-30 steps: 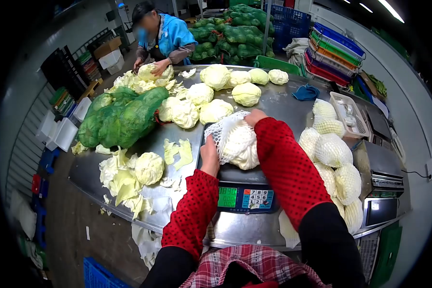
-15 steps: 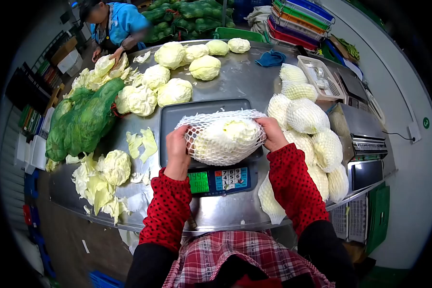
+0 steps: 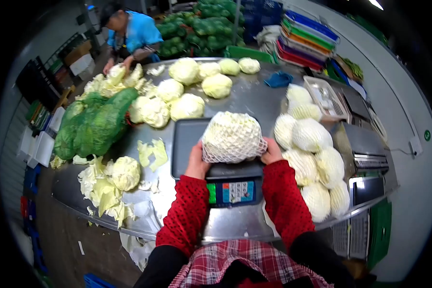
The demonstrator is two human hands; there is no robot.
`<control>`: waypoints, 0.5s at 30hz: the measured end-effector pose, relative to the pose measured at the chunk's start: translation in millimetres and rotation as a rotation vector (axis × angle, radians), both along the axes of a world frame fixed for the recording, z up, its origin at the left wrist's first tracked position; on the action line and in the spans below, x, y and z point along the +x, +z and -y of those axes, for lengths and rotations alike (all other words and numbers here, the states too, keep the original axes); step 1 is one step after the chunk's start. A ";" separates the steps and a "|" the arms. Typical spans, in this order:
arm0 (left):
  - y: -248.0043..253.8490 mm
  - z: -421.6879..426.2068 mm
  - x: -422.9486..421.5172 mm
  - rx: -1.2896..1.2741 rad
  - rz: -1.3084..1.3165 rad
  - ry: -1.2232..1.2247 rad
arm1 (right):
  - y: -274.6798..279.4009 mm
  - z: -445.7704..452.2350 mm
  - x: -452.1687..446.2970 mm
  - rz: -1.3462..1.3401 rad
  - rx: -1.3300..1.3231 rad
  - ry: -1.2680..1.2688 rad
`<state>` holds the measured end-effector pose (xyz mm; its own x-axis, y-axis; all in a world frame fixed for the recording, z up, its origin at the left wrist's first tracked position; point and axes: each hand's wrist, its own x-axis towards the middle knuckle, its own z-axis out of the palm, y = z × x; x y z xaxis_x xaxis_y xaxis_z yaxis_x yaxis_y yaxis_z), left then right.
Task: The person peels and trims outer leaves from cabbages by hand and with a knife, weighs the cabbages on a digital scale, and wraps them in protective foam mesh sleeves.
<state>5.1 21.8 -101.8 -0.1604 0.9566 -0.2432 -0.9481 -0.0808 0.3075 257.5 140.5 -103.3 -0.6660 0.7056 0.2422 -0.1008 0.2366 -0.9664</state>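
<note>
A pale cabbage in a white foam net sleeve is held between my two hands, above the dark tray of a digital scale. My left hand is closed on the lower left of the sleeve. On the other side, my right hand grips the sleeve's lower right edge. Both sets of fingers are partly hidden. The net covers the front of the cabbage. Below the tray is the scale's keypad, with a lit green display partly covered by my left sleeve.
Netted cabbages are piled on the right. Bare cabbages lie toward the back left, near a green mesh sack. Loose leaves and a blue cloth lie on the metal table. Another person handles leaves at the far left.
The netted cabbage has been tipped more upright, and my hands have moved lower on the sleeve. The camera view has shifted, so the table appears lower. The other person's hands have moved slightly.
</note>
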 end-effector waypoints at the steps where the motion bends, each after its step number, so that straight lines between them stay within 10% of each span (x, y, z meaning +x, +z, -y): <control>1: 1.7 1.9 0.8 -0.015 -0.014 0.040 | 16.9 12.3 -9.0 -0.032 0.036 -0.003; 6: -0.1 17.6 -2.2 0.005 0.082 0.198 | 6.9 11.0 -40.4 -0.284 -0.402 -0.062; 8: -3.6 19.7 -6.3 0.058 -0.335 0.236 | 20.6 8.5 -34.8 -0.312 -0.902 0.045; 12: 58.1 45.1 -12.8 -0.206 -0.663 -0.053 | 82.1 37.7 -27.1 0.362 -0.597 -0.254; 15: 60.0 58.0 -20.0 -0.036 -0.769 -0.157 | 80.3 36.1 -30.7 0.327 -0.628 -0.223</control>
<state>-14.9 -36.2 -41.8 -0.1601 0.9756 -0.1502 -0.4673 0.0591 0.8821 226.8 104.3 -23.0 -0.4597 0.7729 -0.4374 0.2010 -0.3892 -0.8990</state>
